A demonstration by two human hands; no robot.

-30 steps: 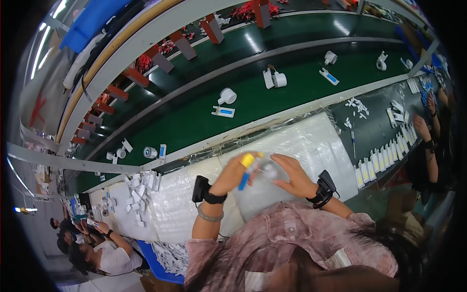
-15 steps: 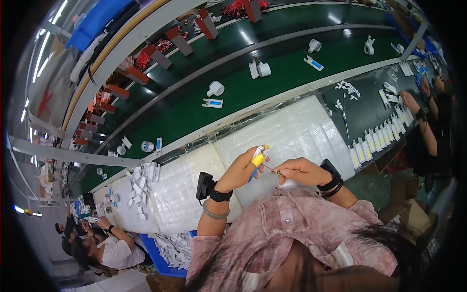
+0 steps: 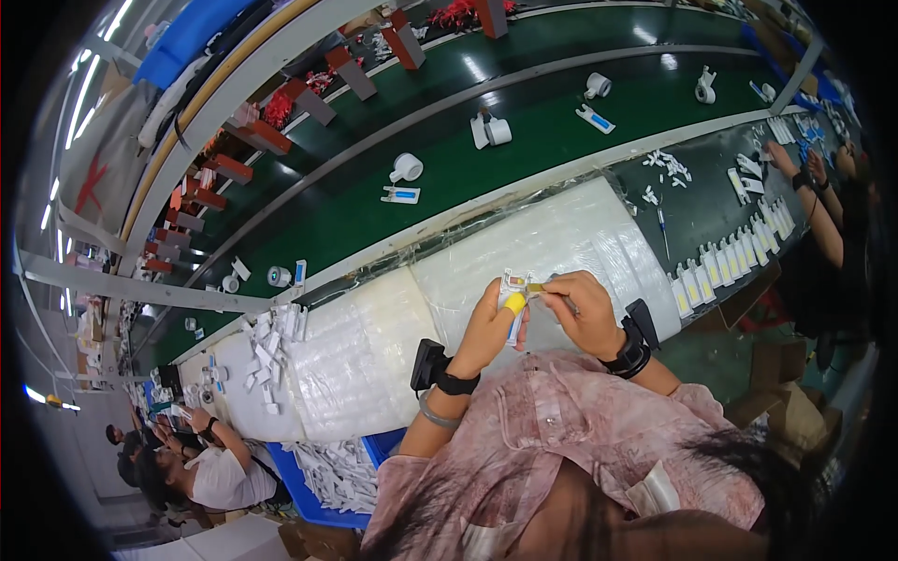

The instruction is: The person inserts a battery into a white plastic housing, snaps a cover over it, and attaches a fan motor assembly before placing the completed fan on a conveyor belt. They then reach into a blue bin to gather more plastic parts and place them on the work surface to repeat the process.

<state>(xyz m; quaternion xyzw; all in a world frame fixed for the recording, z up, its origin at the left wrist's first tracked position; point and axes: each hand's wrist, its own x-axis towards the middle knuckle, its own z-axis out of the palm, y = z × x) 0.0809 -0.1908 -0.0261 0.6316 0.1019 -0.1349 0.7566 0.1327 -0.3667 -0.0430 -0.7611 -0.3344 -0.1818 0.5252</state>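
Observation:
My left hand (image 3: pixel 488 329) is closed around a small white plastic housing (image 3: pixel 512 316) with a blue strip, held above the padded bench. A yellow cover wraps its thumb, which presses on the part. My right hand (image 3: pixel 585 307) pinches a small yellowish-brown flat piece (image 3: pixel 535 289) at the housing's upper end; its exact kind is too small to make out. Both hands are close together in front of my chest. The fingers partly hide the housing and the pinched piece.
Foam wrapped in clear film (image 3: pixel 369 351) covers the bench. White parts (image 3: pixel 271 346) lie to the left, above a full blue bin (image 3: pixel 304 500). Beyond, a green conveyor (image 3: pixel 346 220) carries round white devices. On the right are a screwdriver (image 3: pixel 663 232), lined-up housings (image 3: pixel 716 266) and a co-worker's arm (image 3: pixel 816 210).
Both hands have shifted; the left moved right, and the right rose to meet the housing's upper end. The housing now stands more upright. Items on the conveyor moved slightly left.

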